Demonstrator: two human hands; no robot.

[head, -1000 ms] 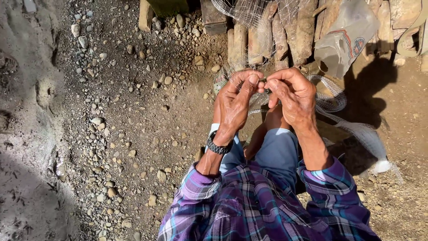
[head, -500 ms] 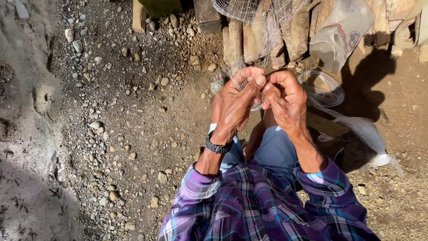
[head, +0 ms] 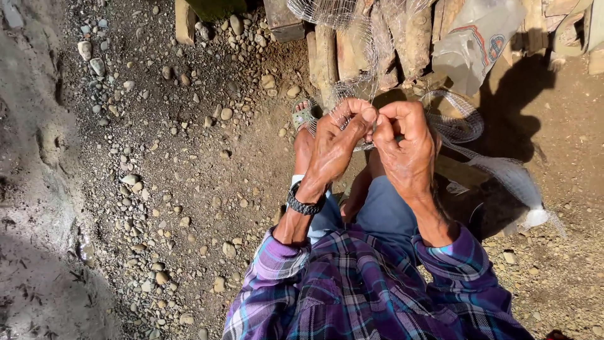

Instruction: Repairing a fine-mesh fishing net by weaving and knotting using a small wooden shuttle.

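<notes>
both hands lower, perhaps pinching net

The person wears a purple plaid shirt with rolled sleeves, blue shorts, a dark wristwatch and a greenish sandal.

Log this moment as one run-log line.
left hand: pinching net | right hand: pinching net | hands: touching | ground: pebbled dirt

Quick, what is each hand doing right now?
Left hand: closed, fingers pinching the fine mesh net.
Right hand: closed, pinching the same net, right beside the left.
</notes>
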